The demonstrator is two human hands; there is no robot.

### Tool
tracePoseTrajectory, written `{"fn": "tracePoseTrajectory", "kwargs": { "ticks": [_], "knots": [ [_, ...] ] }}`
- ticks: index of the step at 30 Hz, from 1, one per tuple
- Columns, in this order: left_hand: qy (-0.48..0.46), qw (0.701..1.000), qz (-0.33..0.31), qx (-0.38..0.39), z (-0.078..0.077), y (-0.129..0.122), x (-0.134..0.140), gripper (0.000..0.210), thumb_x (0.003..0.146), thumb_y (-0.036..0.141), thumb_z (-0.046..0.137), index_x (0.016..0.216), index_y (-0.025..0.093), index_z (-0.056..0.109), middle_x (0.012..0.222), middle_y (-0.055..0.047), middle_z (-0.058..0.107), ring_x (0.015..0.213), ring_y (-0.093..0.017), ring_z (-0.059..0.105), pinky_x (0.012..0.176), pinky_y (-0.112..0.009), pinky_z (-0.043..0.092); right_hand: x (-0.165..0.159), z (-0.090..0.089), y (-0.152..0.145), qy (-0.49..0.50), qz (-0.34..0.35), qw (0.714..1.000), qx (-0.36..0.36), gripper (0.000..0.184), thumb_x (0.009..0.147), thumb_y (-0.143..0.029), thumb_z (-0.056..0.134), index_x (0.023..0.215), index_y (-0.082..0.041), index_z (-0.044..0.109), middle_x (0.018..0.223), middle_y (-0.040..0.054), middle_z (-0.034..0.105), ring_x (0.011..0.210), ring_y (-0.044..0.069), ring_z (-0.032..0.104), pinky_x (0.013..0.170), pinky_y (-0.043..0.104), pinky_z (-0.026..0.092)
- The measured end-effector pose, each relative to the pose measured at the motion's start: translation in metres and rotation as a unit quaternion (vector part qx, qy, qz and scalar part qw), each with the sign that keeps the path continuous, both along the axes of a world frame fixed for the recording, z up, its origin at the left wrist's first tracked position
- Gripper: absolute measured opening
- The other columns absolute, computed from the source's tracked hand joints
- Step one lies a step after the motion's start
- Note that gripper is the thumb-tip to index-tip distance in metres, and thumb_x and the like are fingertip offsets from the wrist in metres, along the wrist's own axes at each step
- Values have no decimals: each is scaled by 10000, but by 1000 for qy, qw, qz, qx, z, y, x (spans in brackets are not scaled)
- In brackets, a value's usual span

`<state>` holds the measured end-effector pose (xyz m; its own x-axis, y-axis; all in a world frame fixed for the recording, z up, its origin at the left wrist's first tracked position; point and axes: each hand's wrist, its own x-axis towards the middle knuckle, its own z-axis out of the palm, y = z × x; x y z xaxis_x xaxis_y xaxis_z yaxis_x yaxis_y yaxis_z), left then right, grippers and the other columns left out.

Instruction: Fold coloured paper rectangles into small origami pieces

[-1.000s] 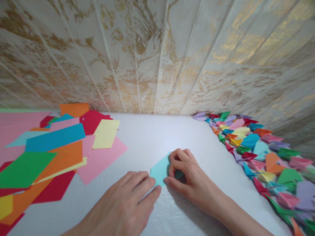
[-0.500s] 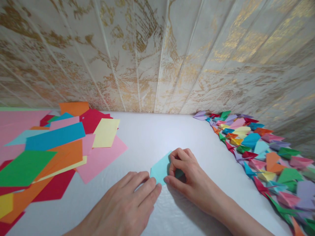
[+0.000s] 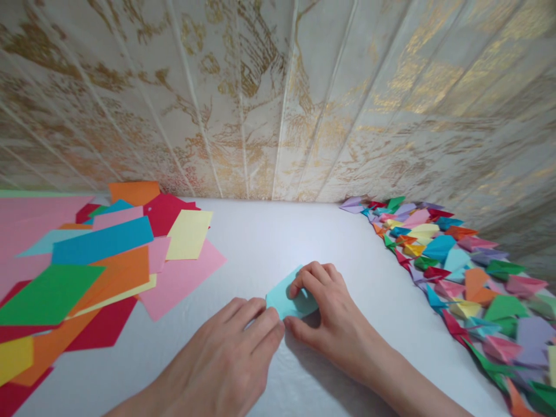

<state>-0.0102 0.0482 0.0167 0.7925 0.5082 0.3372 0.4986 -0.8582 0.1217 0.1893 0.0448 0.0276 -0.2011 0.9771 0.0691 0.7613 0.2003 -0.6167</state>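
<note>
The left hand [image 3: 232,347] is held nearest the unseen near edge of the counter [image 3: 256,231], with its fingers [image 3: 264,327] laid out long on the paper's near left part; its thumb cannot be made out, so whether the paper is pinched there cannot be told; the right hand [image 3: 336,315] is bent over the other end, its thumb and pointing finger kept apart, not clenched, with the pointing fingertip set down on the paper.

Under both hands, the light blue paper [image 3: 280,295] is laid in the middle of the counter, well in from the left and right edges; it looks partly folded, and a fold seems to be being pressed or smoothed; for the next move, a steady hold by the left hand and a firm rub along the fold by the right seem to be called for, so that no slip is made.

Farther off, loose flat sheets [image 3: 104,240] are heaped from the left edge to the far left corner; small folded papers [image 3: 438,248] are crowded along the right edge up to the far edge; past that far edge, a pale panel [image 3: 260,145] with gold drawings is seen.
</note>
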Motion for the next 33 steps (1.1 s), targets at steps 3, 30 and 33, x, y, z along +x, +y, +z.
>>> {"fn": "tracePoseTrajectory", "kwargs": {
  "ticks": [3,30,33],
  "knots": [
    [-13,1000,12,8,-1,-1,-1,201,861,114,570,1023,194,658,1021,-33,692,980,-212,611,878,-347,479,1,1,0,-1,4,1000,-12,262,695,-34,665,858,-211,564,952,31,556,924,244,444,832,416,386],
    [12,996,68,61,-16,-12,-7,372,923,272,513,1263,156,607,1240,-36,703,985,-227,639,874,-344,469,10,-4,-8,25,187,972,142,277,852,13,440,880,-175,642,889,53,681,791,187,561,740,334,403],
    [-6,997,63,47,-6,-6,-5,353,893,286,550,1204,147,645,1181,-31,729,948,-227,638,844,-345,471,12,-3,-8,-6,212,963,169,262,880,-4,438,913,-168,640,883,53,682,762,179,546,715,327,382]
  ]
}}
